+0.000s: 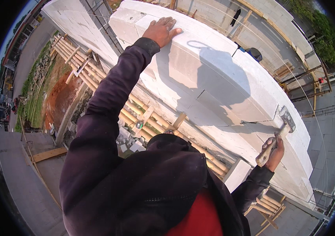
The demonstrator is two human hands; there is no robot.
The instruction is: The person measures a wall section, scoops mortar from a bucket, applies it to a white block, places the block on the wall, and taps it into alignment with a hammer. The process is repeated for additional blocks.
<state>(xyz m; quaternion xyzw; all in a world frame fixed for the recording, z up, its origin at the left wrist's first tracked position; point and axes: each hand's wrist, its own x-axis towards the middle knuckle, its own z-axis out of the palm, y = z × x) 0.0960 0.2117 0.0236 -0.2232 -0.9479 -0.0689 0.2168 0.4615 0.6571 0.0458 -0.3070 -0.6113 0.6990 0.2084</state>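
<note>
My left hand [160,32] rests with its fingers spread on the top edge of a white block wall [186,65], toward its left end. At the right, my right hand [276,154] is wrapped round the wooden handle of a hammer [287,118]. The hammer's metal head is close over the wall's top edge; whether it touches the block cannot be made out. My shadow falls across the upper blocks, where thin joints and a dark notch show.
Below the wall runs a scaffold of bamboo poles [136,111], with broken block pieces [136,146] beneath. A thin string stretches above the wall. Steel bars [106,24] rise at its left. Behind it stands a dark blue container [255,54]; more block walls [326,114] lie at the right.
</note>
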